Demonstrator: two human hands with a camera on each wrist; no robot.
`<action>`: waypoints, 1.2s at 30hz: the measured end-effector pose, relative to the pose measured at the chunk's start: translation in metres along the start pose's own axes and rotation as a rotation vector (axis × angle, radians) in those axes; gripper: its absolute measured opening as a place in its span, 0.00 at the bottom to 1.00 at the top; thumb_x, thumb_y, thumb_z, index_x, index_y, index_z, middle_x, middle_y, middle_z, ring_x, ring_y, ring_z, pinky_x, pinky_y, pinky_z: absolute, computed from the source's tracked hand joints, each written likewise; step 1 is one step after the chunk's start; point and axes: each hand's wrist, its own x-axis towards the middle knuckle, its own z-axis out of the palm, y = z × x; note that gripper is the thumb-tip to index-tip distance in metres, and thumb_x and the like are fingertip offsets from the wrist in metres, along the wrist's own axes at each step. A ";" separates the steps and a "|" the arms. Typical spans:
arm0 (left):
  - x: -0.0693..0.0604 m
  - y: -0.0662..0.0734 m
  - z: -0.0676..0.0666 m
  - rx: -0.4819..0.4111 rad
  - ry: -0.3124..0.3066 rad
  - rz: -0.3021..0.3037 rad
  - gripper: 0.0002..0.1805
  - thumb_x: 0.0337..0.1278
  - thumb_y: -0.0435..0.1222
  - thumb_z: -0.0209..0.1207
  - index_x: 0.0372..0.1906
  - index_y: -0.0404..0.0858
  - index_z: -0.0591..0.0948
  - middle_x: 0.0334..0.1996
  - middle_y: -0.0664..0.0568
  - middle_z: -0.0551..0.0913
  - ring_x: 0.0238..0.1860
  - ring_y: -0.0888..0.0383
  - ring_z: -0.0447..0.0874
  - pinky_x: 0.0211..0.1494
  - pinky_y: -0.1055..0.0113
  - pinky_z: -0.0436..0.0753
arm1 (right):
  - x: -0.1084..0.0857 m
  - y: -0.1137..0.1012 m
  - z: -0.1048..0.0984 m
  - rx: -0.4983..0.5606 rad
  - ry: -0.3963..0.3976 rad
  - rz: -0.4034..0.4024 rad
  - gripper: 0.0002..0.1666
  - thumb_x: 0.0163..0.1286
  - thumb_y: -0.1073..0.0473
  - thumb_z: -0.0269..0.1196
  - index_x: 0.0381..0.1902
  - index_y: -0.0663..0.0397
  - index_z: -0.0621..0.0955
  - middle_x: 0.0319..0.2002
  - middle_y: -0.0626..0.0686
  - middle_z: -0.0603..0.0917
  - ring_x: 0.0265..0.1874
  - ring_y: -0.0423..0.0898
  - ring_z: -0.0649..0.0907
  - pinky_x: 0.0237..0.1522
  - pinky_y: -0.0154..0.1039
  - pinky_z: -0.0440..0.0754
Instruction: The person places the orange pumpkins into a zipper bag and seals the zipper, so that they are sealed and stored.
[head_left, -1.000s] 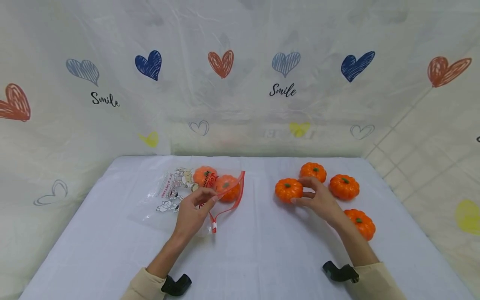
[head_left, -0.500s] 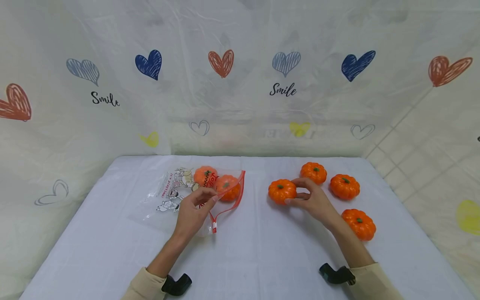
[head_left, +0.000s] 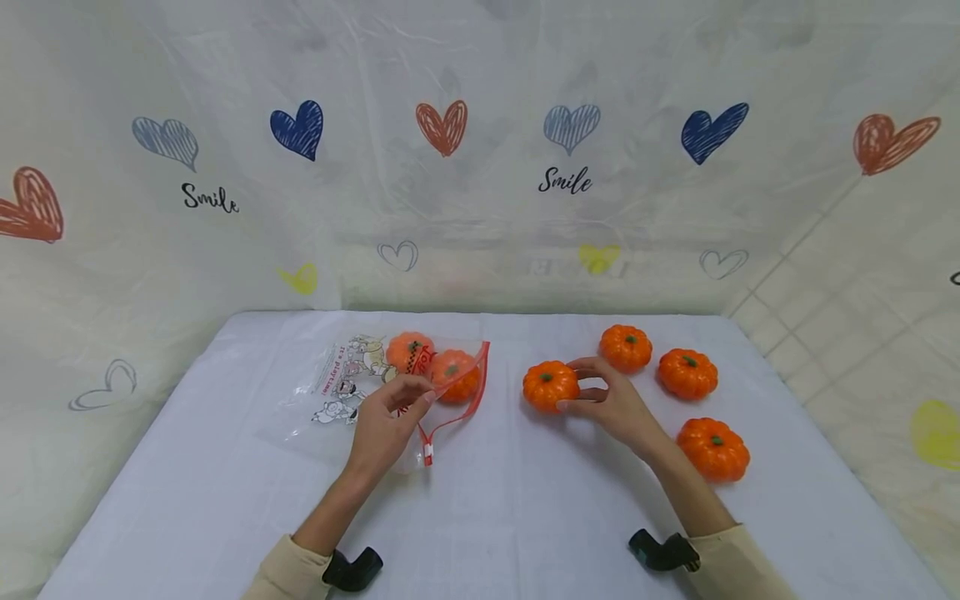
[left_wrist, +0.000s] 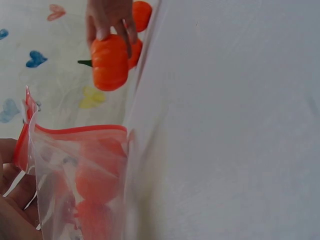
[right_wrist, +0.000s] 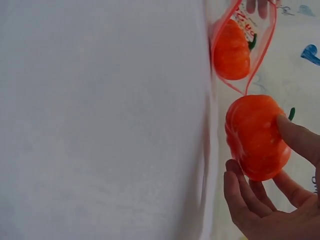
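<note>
while the left hand (head_left: 386, 425) pinches the upper edge of a clear plastic bag (head_left: 330, 408) between thumb and fingertips, the right hand (head_left: 611, 404) grips an orange toy pumpkin (head_left: 550, 386), its thumb on the near side and its curled fingers round the far side. the held pumpkin is up off the tabletop (head_left: 510, 508), between the bag and the loose pumpkins, near the bag's mouth but not touching it; its green stem (head_left: 547, 377) points upward. the mouth of the bag is parted and faces the right hand, edged by a red zip strip (head_left: 482, 385) with a white slider (head_left: 428, 450) at the near end. two pumpkins lie inside, a back one (head_left: 410, 352) and a front one (head_left: 453, 375), close together just within the mouth, seen through printed plastic with cartoon figures. at the right, three more pumpkins sit on the tabletop: one at the back (head_left: 626, 348), one just beside it (head_left: 687, 373) and one nearer the person (head_left: 714, 450), by the right forearm. behind everything hangs a pale sheet (head_left: 480, 208) printed with hearts and the word "smile".
</note>
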 end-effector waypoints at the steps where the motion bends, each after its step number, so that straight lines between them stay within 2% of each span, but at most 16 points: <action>1: 0.000 0.000 0.000 0.000 0.000 -0.001 0.06 0.70 0.41 0.65 0.47 0.49 0.88 0.46 0.56 0.90 0.50 0.58 0.86 0.57 0.68 0.82 | 0.000 0.000 0.001 -0.004 0.002 -0.009 0.38 0.67 0.53 0.74 0.70 0.50 0.72 0.69 0.62 0.75 0.60 0.59 0.85 0.61 0.53 0.86; 6: 0.000 0.000 0.000 -0.001 -0.001 0.006 0.06 0.70 0.42 0.65 0.47 0.49 0.88 0.45 0.56 0.90 0.49 0.58 0.86 0.57 0.67 0.82 | 0.003 -0.001 0.006 -0.015 -0.002 -0.041 0.36 0.66 0.55 0.74 0.69 0.52 0.74 0.68 0.60 0.77 0.63 0.61 0.81 0.63 0.55 0.84; 13: 0.000 0.001 -0.001 -0.001 -0.001 0.006 0.06 0.70 0.41 0.65 0.47 0.49 0.88 0.46 0.55 0.90 0.50 0.57 0.87 0.58 0.67 0.82 | 0.005 -0.006 0.015 0.006 -0.032 -0.018 0.36 0.68 0.55 0.73 0.70 0.53 0.73 0.69 0.61 0.76 0.65 0.61 0.80 0.64 0.54 0.84; 27: 0.000 0.001 0.000 0.001 -0.002 -0.006 0.06 0.70 0.41 0.65 0.47 0.49 0.88 0.47 0.56 0.90 0.50 0.57 0.87 0.58 0.65 0.82 | 0.010 -0.015 0.029 0.030 -0.044 -0.025 0.36 0.68 0.55 0.72 0.70 0.54 0.73 0.69 0.61 0.77 0.65 0.60 0.81 0.65 0.56 0.83; 36: -0.001 0.001 0.000 0.006 0.000 -0.003 0.06 0.70 0.41 0.65 0.47 0.49 0.87 0.45 0.56 0.90 0.49 0.58 0.86 0.57 0.68 0.81 | 0.015 -0.018 0.037 0.050 -0.085 -0.023 0.36 0.68 0.56 0.73 0.70 0.55 0.73 0.70 0.61 0.76 0.66 0.60 0.81 0.65 0.54 0.83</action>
